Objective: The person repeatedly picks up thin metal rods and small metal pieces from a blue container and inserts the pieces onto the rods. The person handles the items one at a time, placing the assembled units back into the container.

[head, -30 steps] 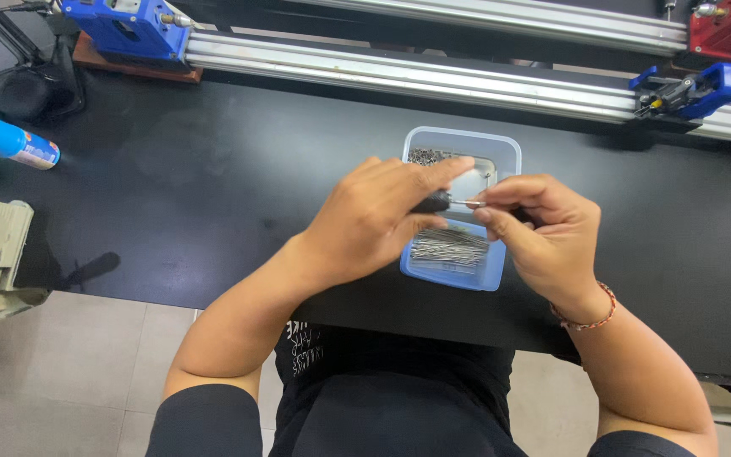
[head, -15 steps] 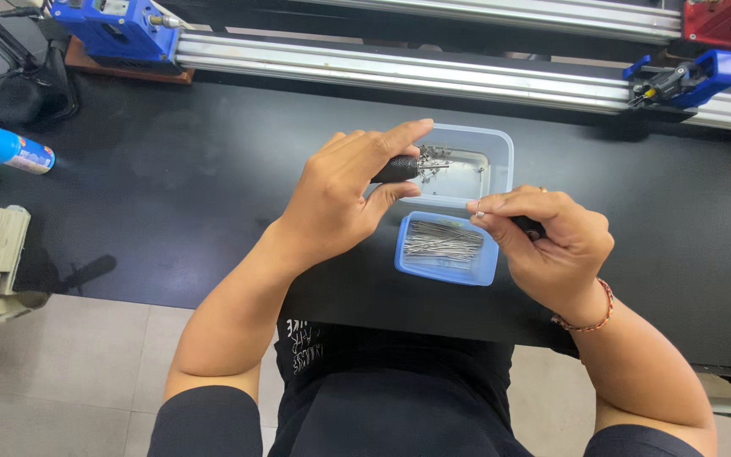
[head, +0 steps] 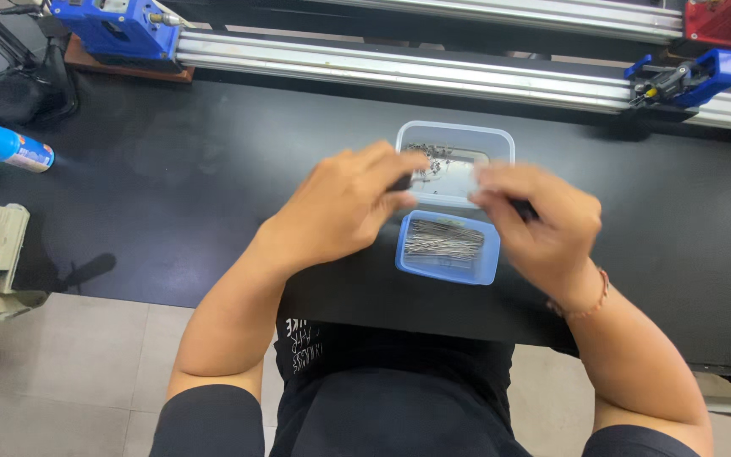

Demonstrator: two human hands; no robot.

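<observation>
My left hand (head: 340,211) hovers at the left edge of a clear plastic box (head: 492,140) that holds small metal parts. Its fingers pinch a small dark piece (head: 399,182). My right hand (head: 543,228) is blurred, just right of the box, and grips another small dark piece (head: 524,210). Below and between the hands lies a blue tray (head: 484,271) filled with thin metal pins. Both containers sit on a black table (head: 196,169).
An aluminium rail (head: 399,72) runs along the far side, with a blue fixture (head: 116,25) at its left, a blue clamp (head: 691,76) and a red block (head: 729,21) at its right. A blue spray can (head: 6,145) lies at the left edge.
The hands, joined over the blue tray a second ago, have drawn apart. The left one went up to the clear box and the right one shifted right.
</observation>
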